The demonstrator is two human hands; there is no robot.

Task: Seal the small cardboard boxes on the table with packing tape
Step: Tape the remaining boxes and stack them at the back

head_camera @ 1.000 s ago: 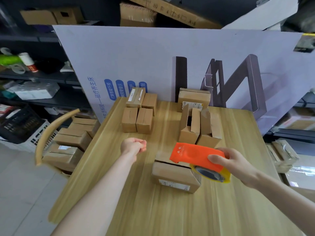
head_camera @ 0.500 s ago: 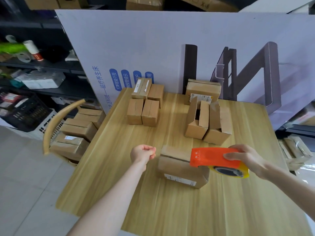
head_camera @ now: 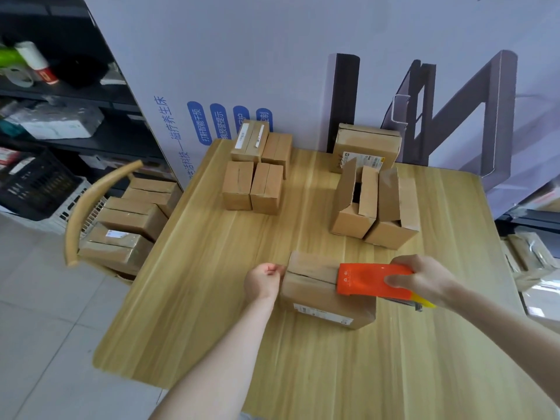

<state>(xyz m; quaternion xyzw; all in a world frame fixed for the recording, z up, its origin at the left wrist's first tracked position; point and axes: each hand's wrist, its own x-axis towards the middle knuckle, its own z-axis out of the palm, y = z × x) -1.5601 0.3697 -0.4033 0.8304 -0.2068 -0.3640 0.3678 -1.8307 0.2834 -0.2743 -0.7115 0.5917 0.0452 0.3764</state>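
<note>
1. The right hand (head_camera: 424,280), right of centre in the lower half of the frame, has its grip wrapped round the orange tape dispenser (head_camera: 363,280), thumb on the near face and fingers over the top. The dispenser's nose sits on the right half of the near box (head_camera: 315,295) and points toward the frame's left along the flap seam. This looks like the set-up for laying a strip along that seam.
2. The right forearm comes in from the lower right corner, low and roughly in line with the dispenser, a pose suited to pulling it lengthwise.
3. The left hand (head_camera: 263,280) has its grip curled shut into a loose fist with nothing visible inside. It butts against the box's left end, probably bracing the box so it cannot slide. Its forearm rises from the bottom centre.
4. The near box lies on the counter (head_camera: 197,298) at lower centre, flaps folded down and a label on its near side. I cannot tell whether any tape is on it yet.
5. Beyond it, right of centre, two open boxes (head_camera: 354,207) stand with flaps up, seemingly waiting their turn. A larger labelled box (head_camera: 366,140) sits behind them.
6. At upper centre-left, four closed boxes (head_camera: 254,177) form a tight block, well apart from the open ones.
7. At the left edge, a chair (head_camera: 91,201) carries more stacked boxes.
</note>
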